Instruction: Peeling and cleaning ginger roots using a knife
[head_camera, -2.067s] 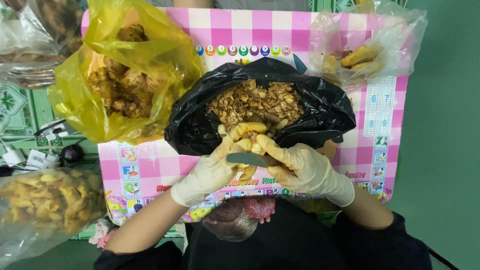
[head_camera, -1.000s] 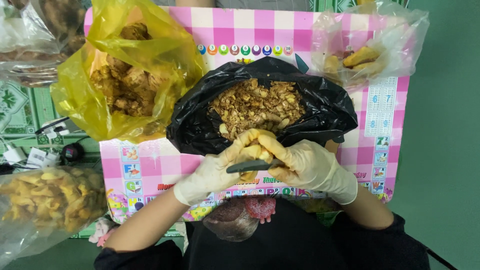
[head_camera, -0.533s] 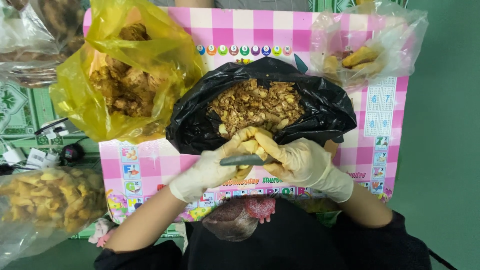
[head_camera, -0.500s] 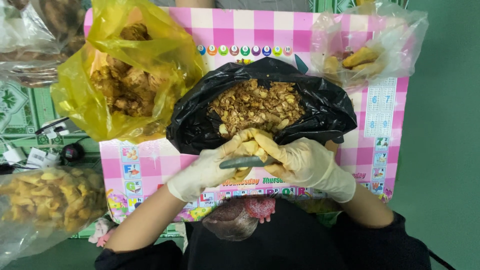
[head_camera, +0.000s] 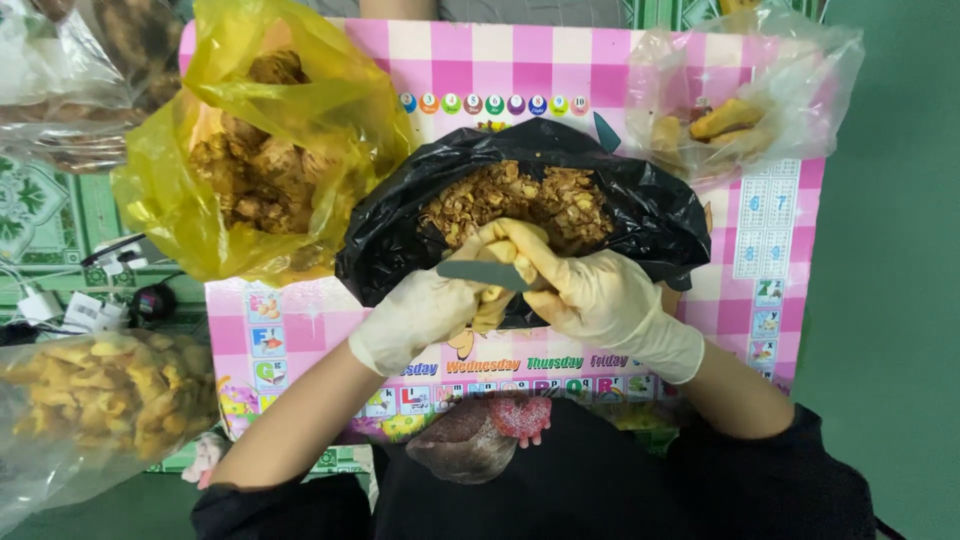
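Scraping goes on: the left hand (head_camera: 420, 315) grasps the yellow root (head_camera: 497, 262) over the black bag (head_camera: 640, 215), while the right hand (head_camera: 590, 295), clenched on the knife (head_camera: 485, 272), has slid its blade slightly higher than a moment ago.

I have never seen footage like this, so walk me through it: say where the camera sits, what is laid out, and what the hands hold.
The single picture comes from a camera worn on a person's head, looking straight down. There is no machine, only two gloved hands. The left hand and the right hand hold a yellowish peeled root piece with a dark flat blade across it. Beneath them a black bag holds brown scraps. All rest on a pink checked mat. A yellow bag holds brown knobbly roots; a clear bag and another clear bag hold yellowish pieces.
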